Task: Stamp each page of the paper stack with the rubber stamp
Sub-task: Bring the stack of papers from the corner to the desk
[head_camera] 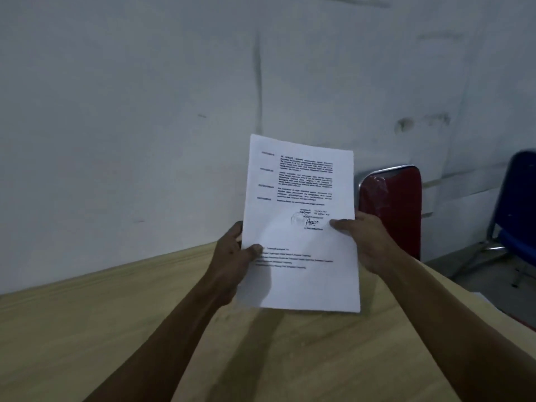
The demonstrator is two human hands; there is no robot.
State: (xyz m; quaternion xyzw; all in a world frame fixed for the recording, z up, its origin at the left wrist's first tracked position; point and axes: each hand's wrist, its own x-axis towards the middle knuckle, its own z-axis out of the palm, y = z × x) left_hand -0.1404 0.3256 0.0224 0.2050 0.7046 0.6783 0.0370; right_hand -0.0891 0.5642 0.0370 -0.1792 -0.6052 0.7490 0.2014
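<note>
The paper stack [298, 221] is held upright above the desk [116, 329], gripped at its side edges by the left hand [232, 262] and right hand [368, 239]. A stamp mark seems present; no rubber stamp is seen, so it must be found next.

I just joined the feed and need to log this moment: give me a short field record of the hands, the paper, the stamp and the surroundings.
left hand: left hand grips the paper stack's left edge, thumb on the front
right hand: right hand grips the right edge, thumb on the front
paper stack: paper stack held up above the wooden table, printed side to the camera
top page: bears a round mark and a signature; text too blurred to read
rubber stamp: not in view
background: red chair, blue chair, grey wall
</note>
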